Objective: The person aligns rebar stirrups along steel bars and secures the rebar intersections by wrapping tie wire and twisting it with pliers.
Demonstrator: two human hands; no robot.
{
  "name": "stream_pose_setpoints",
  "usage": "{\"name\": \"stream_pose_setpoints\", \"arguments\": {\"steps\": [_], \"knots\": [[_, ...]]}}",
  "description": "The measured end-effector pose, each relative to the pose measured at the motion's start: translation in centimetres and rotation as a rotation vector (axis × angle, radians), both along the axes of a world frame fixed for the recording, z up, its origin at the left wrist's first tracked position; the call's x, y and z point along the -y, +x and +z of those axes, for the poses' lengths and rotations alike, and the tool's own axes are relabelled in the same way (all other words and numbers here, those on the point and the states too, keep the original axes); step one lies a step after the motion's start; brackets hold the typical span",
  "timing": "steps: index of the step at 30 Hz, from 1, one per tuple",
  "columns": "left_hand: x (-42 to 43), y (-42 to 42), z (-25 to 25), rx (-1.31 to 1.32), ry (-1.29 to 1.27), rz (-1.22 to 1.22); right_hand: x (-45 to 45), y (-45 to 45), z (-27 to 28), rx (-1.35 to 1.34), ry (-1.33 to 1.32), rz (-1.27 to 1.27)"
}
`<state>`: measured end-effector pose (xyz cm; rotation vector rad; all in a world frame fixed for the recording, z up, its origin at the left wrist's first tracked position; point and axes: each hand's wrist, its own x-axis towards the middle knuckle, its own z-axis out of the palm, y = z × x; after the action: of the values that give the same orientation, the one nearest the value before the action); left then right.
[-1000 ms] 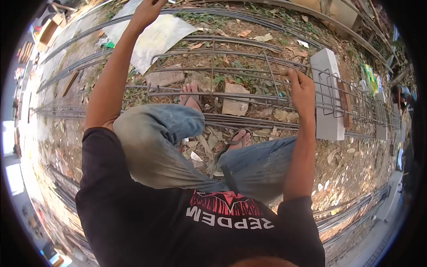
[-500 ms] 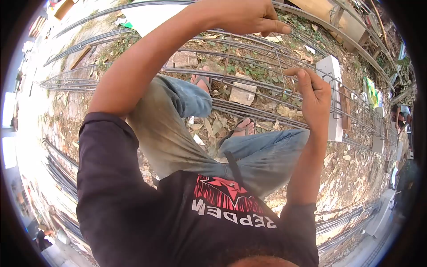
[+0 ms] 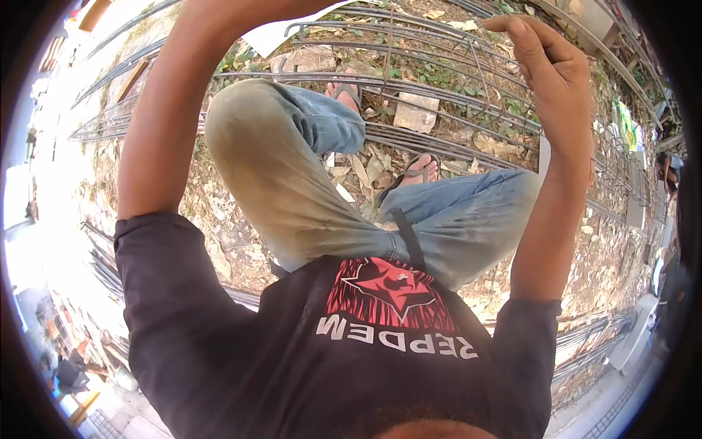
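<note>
My right hand (image 3: 552, 80) is raised at the upper right, its index finger stretched left and the thumb against it. Its fingers are closed, but whatever lies between them cannot be made out. Below and left of it are long steel reinforcing bars (image 3: 453, 150) with thin bent stirrups (image 3: 479, 66), apart from the hand as far as I can see. My left forearm (image 3: 212, 36) reaches up and bends right along the top edge, leaving the left hand outside the frame. A pale sheet (image 3: 267, 36) shows under that forearm.
My sandalled feet (image 3: 418, 172) stand among the bars, near a stone block (image 3: 417, 112) and dry leaves. A pale post (image 3: 544, 155) is partly behind my right wrist. At far right are a yellow-green packet (image 3: 627, 124) and another person (image 3: 667, 168). More bars lie at left.
My left hand has moved up and left out of the picture. My right hand has risen and shifted right, fingers still closed. The view has shifted slightly too.
</note>
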<state>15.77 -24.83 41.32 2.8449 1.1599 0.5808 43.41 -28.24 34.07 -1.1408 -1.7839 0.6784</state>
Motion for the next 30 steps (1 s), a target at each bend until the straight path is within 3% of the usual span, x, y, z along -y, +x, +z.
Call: {"name": "stream_pose_setpoints", "arguments": {"steps": [3, 5, 6, 7, 8, 9, 10, 12, 13, 14, 16, 18, 20, 21, 23, 26, 28, 30], "knots": [[0.0, -0.8, -3.9, 0.048, -0.023, -0.114, 0.3, 1.4, -1.2, -0.051, -0.021, -0.027], [0.4, 0.3, -4.4, -0.073, -0.313, -0.104, 1.2, 1.3, -2.0, -0.173, -0.043, -0.111], [0.7, 1.0, -6.2, -0.002, -0.285, -0.155, 1.4, 0.8, -1.6, -0.168, -0.047, -0.094], [0.3, 0.8, -7.6, -0.028, -0.164, -0.14, 2.1, 2.3, -1.8, -0.159, -0.034, -0.155], [0.4, 1.2, -7.1, -0.123, -0.266, 0.022, 2.8, 3.8, -2.0, -0.15, -0.022, -0.215], [-0.3, 0.3, -7.3, -0.014, -0.304, 0.056, 4.1, 6.4, -2.7, -0.137, 0.015, -0.331], [-1.3, -0.6, -8.0, 0.124, -0.09, -0.001, 5.3, 8.6, -3.3, -0.123, 0.057, -0.434], [-3.9, -5.7, -8.5, 0.265, -0.165, 0.368, 6.7, 12.3, -4.7, -0.106, 0.166, -0.58], [-4.1, -6.5, -8.6, 0.405, -0.083, 0.37, 6.4, 14.0, -5.4, -0.103, 0.23, -0.622], [-5.8, -9.9, -8.5, 0.472, -0.165, 0.391, 5.6, 15.6, -6.2, -0.105, 0.297, -0.65], [-6.3, -10.8, -8.1, 0.848, -0.321, 0.462, 8.2, 20.0, -11.7, -0.064, 0.135, -0.826], [-6.5, -10.7, -7.7, 1.061, -0.398, 0.564, 14.2, 24.0, -21.5, 0.022, -0.226, -1.001], [-5.7, -8.8, -7.7, 1.23, -0.427, 0.631, 19.3, 25.1, -31.9, 0.161, -0.654, -1.033], [-8.1, -13.3, -8.3, 1.251, -0.598, 0.482, 20.5, 24.0, -36.4, 0.213, -0.822, -1.016], [-7.2, -10.7, -7.5, 1.26, -0.514, 0.538, 20.6, 21.1, -43.1, 0.339, -1.058, -0.959], [-7.1, -9.1, -5.6, 1.103, -0.357, 0.604, 19.2, 17.2, -47.8, 0.425, -1.157, -0.979], [-5.0, -6.6, -3.3, 1.052, -0.342, 0.459, 17.9, 16.7, -50.4, 0.48, -1.267, -0.963], [-3.1, -2.7, -0.6, 1.058, -0.395, 0.271, 17.5, 15.7, -49.1, 0.534, -1.284, -1.025]]}}
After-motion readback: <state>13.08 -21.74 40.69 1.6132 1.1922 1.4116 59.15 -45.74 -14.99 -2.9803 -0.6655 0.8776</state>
